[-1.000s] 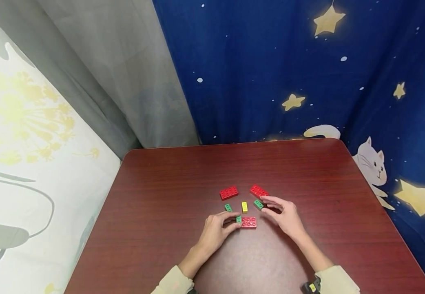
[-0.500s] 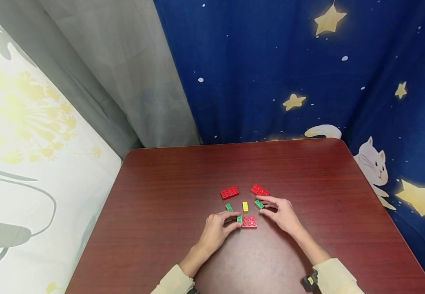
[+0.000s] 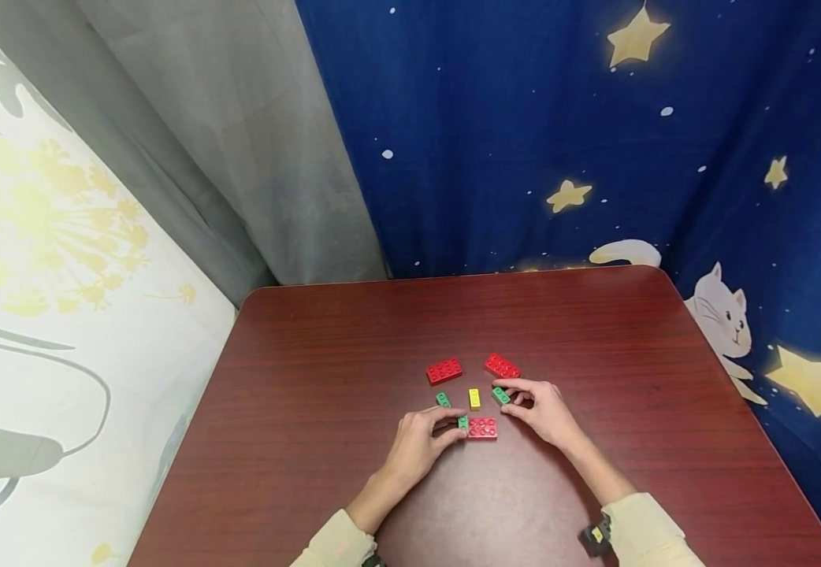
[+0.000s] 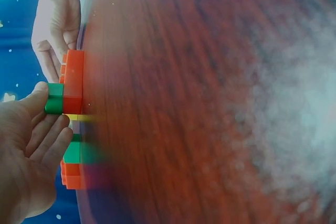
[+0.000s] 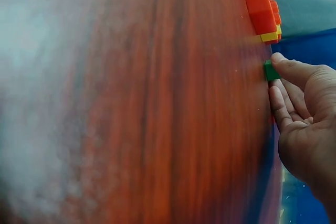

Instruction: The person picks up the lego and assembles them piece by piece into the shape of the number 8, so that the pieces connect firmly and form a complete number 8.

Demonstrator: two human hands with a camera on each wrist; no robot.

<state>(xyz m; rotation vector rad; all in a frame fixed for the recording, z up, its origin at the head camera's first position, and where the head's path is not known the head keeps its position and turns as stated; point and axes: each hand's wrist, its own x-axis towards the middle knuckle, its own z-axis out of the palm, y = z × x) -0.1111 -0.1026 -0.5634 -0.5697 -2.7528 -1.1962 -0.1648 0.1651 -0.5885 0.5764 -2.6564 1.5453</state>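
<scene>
The left hand [image 3: 414, 447] pinches the left green brick [image 3: 462, 423], which sits on the studs at the 9 o'clock end of the near red brick [image 3: 483, 428]. The right hand [image 3: 545, 411] grasps the right green brick [image 3: 500, 396] between thumb and fingers; whether that brick is off the table [image 3: 311, 354], I cannot tell.

With the yellow brick [image 3: 474, 399] as the clock's centre in the head view, the near red brick lies at 6 o'clock, the right green brick at 3, the loose green brick [image 3: 442, 399] at 9, the left red brick [image 3: 443, 371] at 10 and the right red brick [image 3: 501, 365] between 1 and 2.

The likeliest trouble is a poor fit: if studs and sockets are not lined up, pressing could leave the left green brick tilted or make the near red brick skid. Whether they are fully joined is not visible. The right hand's fingers lie just beside the right red brick, so a careless shift towards 12 o'clock could nudge it; a low sweep towards 9 could knock the yellow brick. A slack pinch might drop such a small piece.

No container shows; the loose bricks lie directly on the tabletop.
</scene>
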